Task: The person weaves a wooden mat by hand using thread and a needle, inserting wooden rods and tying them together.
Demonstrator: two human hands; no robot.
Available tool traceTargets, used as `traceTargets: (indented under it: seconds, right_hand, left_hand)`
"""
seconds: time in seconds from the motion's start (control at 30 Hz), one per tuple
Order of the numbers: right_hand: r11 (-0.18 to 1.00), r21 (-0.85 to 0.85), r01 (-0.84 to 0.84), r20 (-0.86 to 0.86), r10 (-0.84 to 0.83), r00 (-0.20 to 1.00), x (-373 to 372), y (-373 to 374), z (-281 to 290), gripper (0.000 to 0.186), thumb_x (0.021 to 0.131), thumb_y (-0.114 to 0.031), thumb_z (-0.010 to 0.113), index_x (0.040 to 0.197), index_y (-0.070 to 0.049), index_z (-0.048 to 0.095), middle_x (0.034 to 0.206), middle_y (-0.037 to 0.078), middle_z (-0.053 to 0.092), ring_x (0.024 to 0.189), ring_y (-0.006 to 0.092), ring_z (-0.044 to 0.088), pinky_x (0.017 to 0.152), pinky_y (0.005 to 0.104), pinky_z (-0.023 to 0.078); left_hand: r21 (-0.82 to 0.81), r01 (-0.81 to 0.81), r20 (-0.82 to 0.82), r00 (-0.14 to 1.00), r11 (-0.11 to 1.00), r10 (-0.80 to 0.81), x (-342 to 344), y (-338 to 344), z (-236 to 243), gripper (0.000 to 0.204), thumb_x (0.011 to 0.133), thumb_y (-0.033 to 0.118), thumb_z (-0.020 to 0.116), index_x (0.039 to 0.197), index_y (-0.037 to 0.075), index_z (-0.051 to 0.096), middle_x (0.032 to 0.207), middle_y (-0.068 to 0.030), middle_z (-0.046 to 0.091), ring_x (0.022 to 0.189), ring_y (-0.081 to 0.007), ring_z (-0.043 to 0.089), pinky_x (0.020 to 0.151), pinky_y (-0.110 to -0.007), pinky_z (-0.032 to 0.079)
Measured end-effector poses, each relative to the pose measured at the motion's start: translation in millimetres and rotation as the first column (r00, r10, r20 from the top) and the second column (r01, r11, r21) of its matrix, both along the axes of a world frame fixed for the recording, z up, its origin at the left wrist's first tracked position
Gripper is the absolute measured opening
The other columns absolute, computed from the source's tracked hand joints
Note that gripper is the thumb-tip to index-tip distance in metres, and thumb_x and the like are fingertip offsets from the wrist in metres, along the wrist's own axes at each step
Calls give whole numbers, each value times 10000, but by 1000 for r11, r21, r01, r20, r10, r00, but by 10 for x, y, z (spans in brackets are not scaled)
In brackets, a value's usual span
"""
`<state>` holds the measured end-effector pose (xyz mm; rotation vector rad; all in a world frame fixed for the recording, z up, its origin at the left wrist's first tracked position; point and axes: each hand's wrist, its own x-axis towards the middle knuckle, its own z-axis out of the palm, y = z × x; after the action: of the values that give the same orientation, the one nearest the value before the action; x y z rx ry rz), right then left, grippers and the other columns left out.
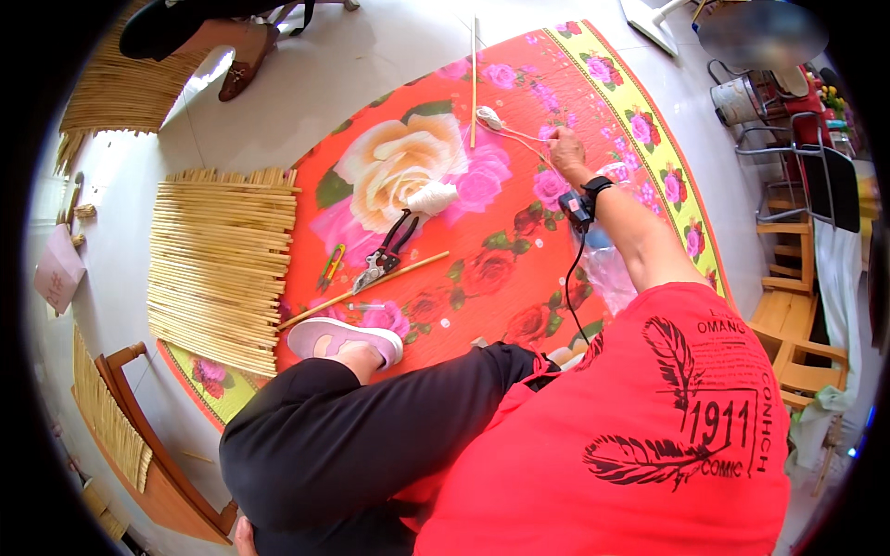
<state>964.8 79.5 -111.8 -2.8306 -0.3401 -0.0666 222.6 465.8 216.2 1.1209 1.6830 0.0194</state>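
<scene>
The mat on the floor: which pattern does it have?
Flowers on red, with a yellow flowered border; the head view shows the mat best.

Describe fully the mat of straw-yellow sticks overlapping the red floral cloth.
The flat mat of straw-yellow, wood-like sticks has them side by side, running roughly left to right, ends uneven. Its right side overlaps the red floral cloth; the rest lies on pale floor tiles. Its binding isn't clear.

Tan wooden furniture and a black-backed, metal-framed chair stand at right, while another person's brown shoe rests on the glossy white floor at upper left.
</scene>
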Motion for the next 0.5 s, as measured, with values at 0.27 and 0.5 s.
traceTargets:
  seconds: [0.27, 0.5]
  right_hand:
    - [990, 40, -136, -448, 139, 883, 263, -346, -251, 192, 762, -209, 667, 900, -80, 700, 820, 182, 677, 779, 321, 661, 677, 398, 505]
    - [993, 110, 46, -113, -34, 993, 172, -113, -110, 183, 729, -210, 704, 816, -49, 709, 735, 130, 678, 720, 266, 668, 661, 390, 508]
  left_hand:
    - [5, -21, -33, 999, 1000, 22, 137, -123, 139, 378, 895, 328, 580, 1056, -5, 657, 1048, -115, 660, 971, -226, 620, 887, -363, 487]
    - [1, -36, -50, 998, 999, 36, 146, -253, 196, 382, 896, 335, 579, 1057, -3, 656, 1048, -115, 659, 973, -228, 620, 887, -365, 488]
